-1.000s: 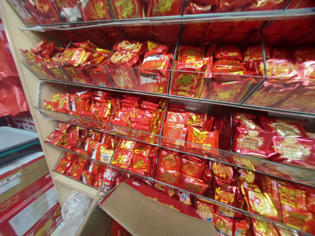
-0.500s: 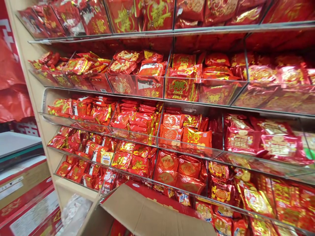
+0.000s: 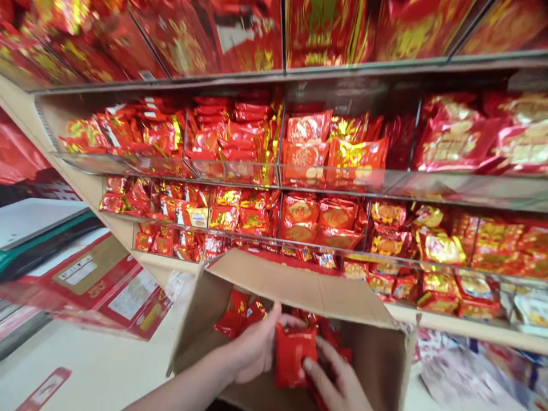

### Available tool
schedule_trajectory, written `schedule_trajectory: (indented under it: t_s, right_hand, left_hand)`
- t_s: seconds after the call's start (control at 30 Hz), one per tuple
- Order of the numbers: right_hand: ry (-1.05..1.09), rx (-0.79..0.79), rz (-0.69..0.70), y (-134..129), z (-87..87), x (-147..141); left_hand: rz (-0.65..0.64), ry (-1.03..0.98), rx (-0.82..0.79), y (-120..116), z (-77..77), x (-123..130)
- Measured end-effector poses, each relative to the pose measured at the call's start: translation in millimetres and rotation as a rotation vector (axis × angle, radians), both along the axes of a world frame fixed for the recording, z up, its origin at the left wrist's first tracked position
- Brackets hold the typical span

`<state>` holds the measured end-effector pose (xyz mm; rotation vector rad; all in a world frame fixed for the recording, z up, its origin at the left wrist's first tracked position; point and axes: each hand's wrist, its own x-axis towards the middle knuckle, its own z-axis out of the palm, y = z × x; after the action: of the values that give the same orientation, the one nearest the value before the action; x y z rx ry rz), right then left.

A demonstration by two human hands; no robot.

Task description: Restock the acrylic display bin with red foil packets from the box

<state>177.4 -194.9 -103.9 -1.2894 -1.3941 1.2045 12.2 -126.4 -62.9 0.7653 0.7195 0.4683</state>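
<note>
A red glossy snack packet is held upright between my two hands inside the open cardboard box. My left hand presses against its left side, thumb up and fingers reaching behind it, partly hidden. On the right edge, my right hand grips it with the thumb on the front and the fingers curled round the side. More red packets lie in the box to the left, and others show behind and under my right hand.
Behind the box rises a shelf rack with clear-fronted compartments full of red and gold packets. The box's far flap leans toward the shelves. Printed cartons stand at left on a pale surface. Plastic bags lie at right.
The view has tilted down, so the shelves sit higher and the box interior shows. Both my hands have come into view in the box, holding a red packet.
</note>
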Motion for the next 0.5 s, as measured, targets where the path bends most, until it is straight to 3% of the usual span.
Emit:
schedule_trajectory:
  t_s: [0.13, 0.3, 0.4, 0.5]
  right_hand:
    - [0.242, -0.078, -0.171, -2.4, 7.2, 6.3]
    - [0.349, -0.043, -0.284, -4.6, 15.5, 10.8]
    - [0.257, 0.135, -0.341, -2.3, 21.7, 16.5]
    - [-0.105, 0.534, -0.375, -0.9, 31.8, 22.1]
  left_hand:
    - [0.035, -0.090, 0.084, -6.1, 18.9, 14.7]
    - [0.075, -0.178, 0.035, -9.6, 24.1, 28.5]
    - [0.126, -0.198, 0.111, -11.4, 27.6, 33.0]
    - [0.192, -0.206, 0.127, -14.6, 37.4, 33.8]
